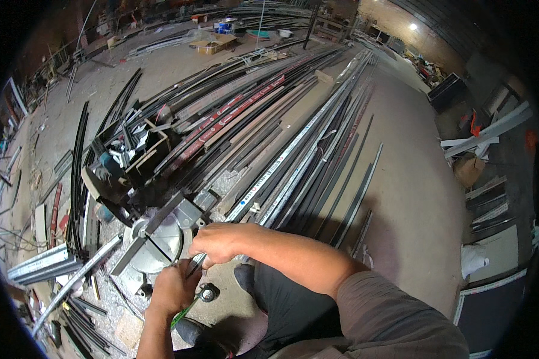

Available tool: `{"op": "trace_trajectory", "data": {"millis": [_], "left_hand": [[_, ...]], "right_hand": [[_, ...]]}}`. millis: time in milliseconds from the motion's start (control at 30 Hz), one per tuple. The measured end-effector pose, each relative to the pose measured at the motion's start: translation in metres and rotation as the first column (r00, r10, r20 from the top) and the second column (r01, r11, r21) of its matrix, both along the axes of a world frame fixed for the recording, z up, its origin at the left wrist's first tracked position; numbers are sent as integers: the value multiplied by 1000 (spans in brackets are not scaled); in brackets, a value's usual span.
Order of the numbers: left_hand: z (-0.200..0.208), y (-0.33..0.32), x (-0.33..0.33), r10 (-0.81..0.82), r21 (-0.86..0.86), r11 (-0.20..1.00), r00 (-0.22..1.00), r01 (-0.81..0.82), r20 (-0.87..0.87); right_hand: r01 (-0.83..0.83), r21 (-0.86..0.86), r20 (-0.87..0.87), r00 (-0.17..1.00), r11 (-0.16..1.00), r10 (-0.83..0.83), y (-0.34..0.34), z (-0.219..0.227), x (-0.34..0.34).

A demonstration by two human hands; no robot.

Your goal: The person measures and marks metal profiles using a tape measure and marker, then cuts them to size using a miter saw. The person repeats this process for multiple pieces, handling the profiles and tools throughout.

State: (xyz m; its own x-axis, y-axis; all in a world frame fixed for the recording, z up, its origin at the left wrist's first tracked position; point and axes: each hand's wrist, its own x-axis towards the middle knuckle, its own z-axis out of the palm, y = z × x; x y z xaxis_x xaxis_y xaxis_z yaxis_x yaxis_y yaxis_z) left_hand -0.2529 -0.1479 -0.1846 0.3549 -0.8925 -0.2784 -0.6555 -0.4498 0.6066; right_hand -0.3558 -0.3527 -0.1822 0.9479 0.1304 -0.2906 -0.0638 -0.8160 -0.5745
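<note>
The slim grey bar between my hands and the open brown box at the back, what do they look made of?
Slim grey bar: probably metal, smooth finish, judging by its bright streaks, though plastic is possible. Open brown box: likely cardboard, matte, with thin spread flaps.

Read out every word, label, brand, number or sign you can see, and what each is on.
Long red strip in the pile: white marks, too small to read.
White strip: blue and red marks, too small.
Pale bars at left: faint marks, too blurred.
</note>
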Motion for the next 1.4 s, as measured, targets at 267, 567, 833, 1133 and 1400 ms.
{"op": "trace_trajectory", "data": {"millis": [267, 567, 833, 1133, 1400], "left_hand": [[-5, 6, -2, 0, -26, 1000, 975, 6, 224], [-24, 21, -15, -47, -131, 987, 957, 87, 286], [-22, 38, -18, -76, -152, 980, 943, 131, 325], [21, 49, -4, -70, -63, 993, 938, 97, 339], [-30, 63, 22, -87, 209, 978, 946, 20, 312]], "right_hand": [[746, 365, 314, 464, 557, -828, -95, -6, -41], [723, 533, -57, -488, -440, -871, -203, -105, -72], [93, 741, -635, -227, -665, -738, -266, -134, -73], [42, 808, -554, -282, -587, -783, -244, -111, -48], [97, 743, -627, -247, -662, -739, -142, -142, -14]]}}
